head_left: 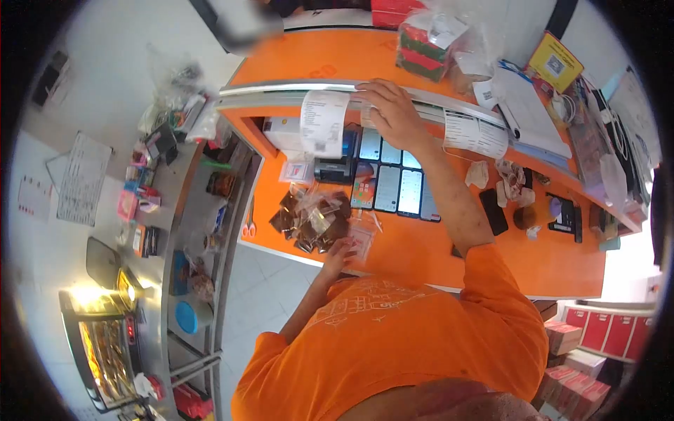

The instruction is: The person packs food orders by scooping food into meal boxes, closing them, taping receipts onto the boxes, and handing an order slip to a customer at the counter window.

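Note:
My right hand (393, 109) is raised to the metal front edge of the upper shelf (274, 88), fingers apart and resting over it, beside a hanging printed receipt (324, 123). Low over the orange counter, my left hand (340, 254) has its fingers drawn together against clear plastic packets (360, 242); whatever is between them is too small to tell. Just beyond it lies a pile of dark brown packets (316, 219). Several phones with lit screens (388, 186) lie in rows under the shelf, next to a black device (333, 170).
Red-handled scissors (249, 228) lie at the counter's left end. A dark phone (493, 211), crumpled wrappings (512, 182) and a tape roll (524, 217) are at the right. Boxes in plastic (423, 52) and a notebook (531, 116) sit above. Metal shelving (184, 210) stands left.

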A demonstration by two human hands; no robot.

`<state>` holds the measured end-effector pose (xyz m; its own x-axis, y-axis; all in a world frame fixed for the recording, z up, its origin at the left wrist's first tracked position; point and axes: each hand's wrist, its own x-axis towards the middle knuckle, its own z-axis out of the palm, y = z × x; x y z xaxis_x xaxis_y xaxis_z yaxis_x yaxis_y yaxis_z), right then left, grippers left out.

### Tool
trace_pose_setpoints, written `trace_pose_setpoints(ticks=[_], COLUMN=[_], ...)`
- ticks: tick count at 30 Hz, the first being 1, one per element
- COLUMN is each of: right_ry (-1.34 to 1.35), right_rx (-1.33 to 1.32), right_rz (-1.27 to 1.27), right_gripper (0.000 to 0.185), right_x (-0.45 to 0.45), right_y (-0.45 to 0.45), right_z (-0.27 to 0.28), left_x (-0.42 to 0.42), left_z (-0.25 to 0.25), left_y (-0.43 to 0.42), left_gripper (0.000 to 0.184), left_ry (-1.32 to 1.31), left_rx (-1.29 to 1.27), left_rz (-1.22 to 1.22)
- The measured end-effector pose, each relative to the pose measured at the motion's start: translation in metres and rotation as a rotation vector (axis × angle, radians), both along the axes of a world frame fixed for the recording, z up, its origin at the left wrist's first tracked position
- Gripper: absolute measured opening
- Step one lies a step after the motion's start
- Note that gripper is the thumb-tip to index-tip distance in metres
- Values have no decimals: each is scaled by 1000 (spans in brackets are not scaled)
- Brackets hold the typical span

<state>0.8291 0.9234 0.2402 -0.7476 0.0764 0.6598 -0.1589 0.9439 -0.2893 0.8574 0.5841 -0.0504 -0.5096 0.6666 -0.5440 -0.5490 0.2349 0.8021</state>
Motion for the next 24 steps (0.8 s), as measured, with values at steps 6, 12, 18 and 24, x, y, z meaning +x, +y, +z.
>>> trace_pose_setpoints(ticks=[6, 12, 18, 24], right_ry=[-192, -28, 94, 380], right_rx=[171, 172, 148, 105], right_rz=[-260, -410, -529, -1003], right_gripper=[37, 35, 39, 60], right_x=[-27, -38, -40, -44], right_y=[-18, -35, -48, 50], right_z=[-28, -45, -29, 40], left_x=[24, 22, -40, -113], left_z=[2, 16, -1, 3], left_y=[-35, -90, -136, -215], left_gripper=[38, 42, 48, 52], left_ry=[-2, -125, -37, 71], left_rx=[14, -99, -53, -135], left_rz=[99, 206, 121, 110])
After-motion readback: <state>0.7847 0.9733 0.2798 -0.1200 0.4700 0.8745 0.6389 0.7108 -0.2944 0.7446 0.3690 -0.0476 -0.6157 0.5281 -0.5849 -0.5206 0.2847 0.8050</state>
